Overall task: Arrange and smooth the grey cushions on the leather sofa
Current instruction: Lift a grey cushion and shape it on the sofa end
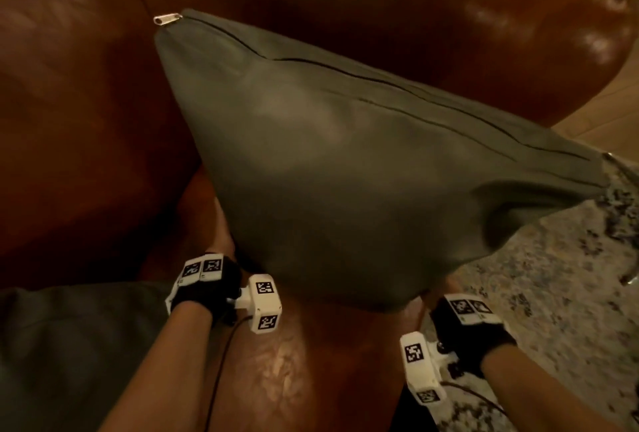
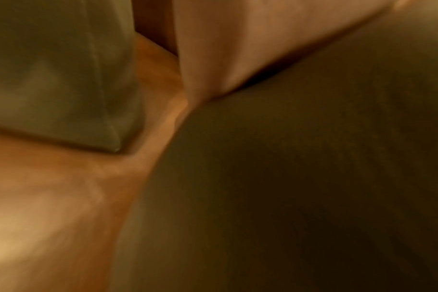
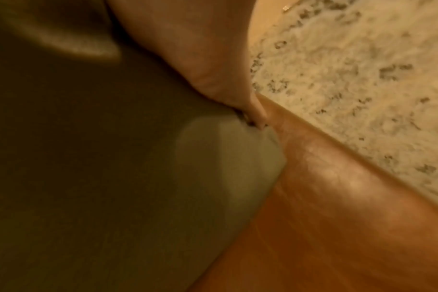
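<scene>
A large grey cushion (image 1: 345,169) stands tilted over the brown leather sofa seat (image 1: 311,362), its zipper pull (image 1: 167,19) at the upper left corner. My left hand (image 1: 221,224) lies flat along the cushion's lower left side, fingers straight against the fabric (image 2: 288,177). My right hand (image 1: 449,314) is mostly hidden under the cushion's lower right corner. In the right wrist view its fingertips (image 3: 253,114) pinch that corner (image 3: 225,154). A second grey cushion (image 1: 69,345) rests on the seat at the lower left, also visible as a grey block (image 2: 50,79) in the left wrist view.
The sofa's backrest (image 1: 86,103) and curved arm (image 1: 501,17) rise behind the cushion. A pale speckled rug (image 1: 553,276) and wooden floor (image 1: 605,113) lie to the right, past the seat's front edge (image 3: 338,187).
</scene>
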`<state>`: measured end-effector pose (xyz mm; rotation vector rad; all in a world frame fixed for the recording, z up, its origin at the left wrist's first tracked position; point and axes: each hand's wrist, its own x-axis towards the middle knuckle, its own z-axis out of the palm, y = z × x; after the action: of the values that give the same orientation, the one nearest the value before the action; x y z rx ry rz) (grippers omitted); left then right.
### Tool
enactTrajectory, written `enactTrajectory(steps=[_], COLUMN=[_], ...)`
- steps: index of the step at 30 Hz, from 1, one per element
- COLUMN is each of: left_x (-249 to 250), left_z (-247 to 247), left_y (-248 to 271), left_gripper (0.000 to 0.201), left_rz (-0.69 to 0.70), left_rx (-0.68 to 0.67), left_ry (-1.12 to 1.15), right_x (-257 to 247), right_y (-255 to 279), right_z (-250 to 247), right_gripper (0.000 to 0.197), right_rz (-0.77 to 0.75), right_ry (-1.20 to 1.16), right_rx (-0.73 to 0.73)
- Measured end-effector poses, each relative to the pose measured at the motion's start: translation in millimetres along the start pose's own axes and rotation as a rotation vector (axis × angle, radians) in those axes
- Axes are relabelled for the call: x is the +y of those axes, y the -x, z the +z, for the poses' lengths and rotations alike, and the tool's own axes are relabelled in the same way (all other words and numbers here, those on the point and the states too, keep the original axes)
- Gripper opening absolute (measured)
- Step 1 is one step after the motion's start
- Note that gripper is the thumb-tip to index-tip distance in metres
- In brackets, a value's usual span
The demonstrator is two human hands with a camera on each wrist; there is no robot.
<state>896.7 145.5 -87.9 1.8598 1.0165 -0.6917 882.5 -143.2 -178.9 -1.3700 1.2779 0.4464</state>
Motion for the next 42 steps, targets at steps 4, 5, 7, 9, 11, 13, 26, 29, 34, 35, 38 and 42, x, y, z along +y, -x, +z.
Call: enactTrajectory(steps=[4,5,7,9,11,13,26,29,34,35,38,42], left_x=[-12.4,-22.0,-48.3,-69.2,-77.6,-57.5,-31.2,-37.1,-35.1,-28.3,25.5,82.0], left_z=[-12.0,-14.3,-13.5,-1.0,13.6,25.9,41.1,41.2,18.2,15.8,14.2,-16.8], left_y=[-37.0,-44.3,-34.0,-12.5,-15.7,-35.4,-31.7,-31.7,-23.7,-16.1,-8.6,-24.9], left_gripper=[0.073,0.071,0.068,0.088,0.102,0.118,0.129,0.141,0.095,0.080,0.063,0.054], left_rz=[0.207,0.386,0.750,1.191,1.431,1.354,1.119,1.149,1.455,1.527,1.534,1.345], left_rx=[0.206,0.321,0.476,0.443,0.434,0.443,0.545,0.567,0.554,0.561,0.591,0.570], left_ry=[0.519,0.485,0.156,-0.310,-0.804,-1.049,-1.048,-1.067,-0.832,-0.750,-0.777,-0.968], right_x=[-8.1,-3.1,18.3,54.4,52.2,13.8,-23.4,-19.1,-3.9,-8.3,-46.4,-88.0], right_y=[51.8,67.7,106.1,118.3,109.2,79.5,49.0,54.5,98.1,108.9,123.8,117.8], right_z=[-20.3,-30.3,-51.5,-59.9,-39.1,-2.0,23.5,18.0,23.4,31.8,69.5,61.5], right_gripper=[0.038,0.041,0.048,0.057,0.068,0.094,0.131,0.126,0.082,0.074,0.062,0.067], right_rz=[-0.406,-0.616,-1.169,-1.777,-2.150,-2.091,-1.802,-1.783,-1.959,-1.992,-1.974,-1.793], right_ry=[0.027,0.114,0.516,1.136,1.613,1.827,1.980,1.943,1.533,1.405,1.289,1.404], right_rx=[0.050,0.103,0.083,-0.174,-0.254,-0.211,-0.241,-0.237,0.061,0.120,0.241,0.245])
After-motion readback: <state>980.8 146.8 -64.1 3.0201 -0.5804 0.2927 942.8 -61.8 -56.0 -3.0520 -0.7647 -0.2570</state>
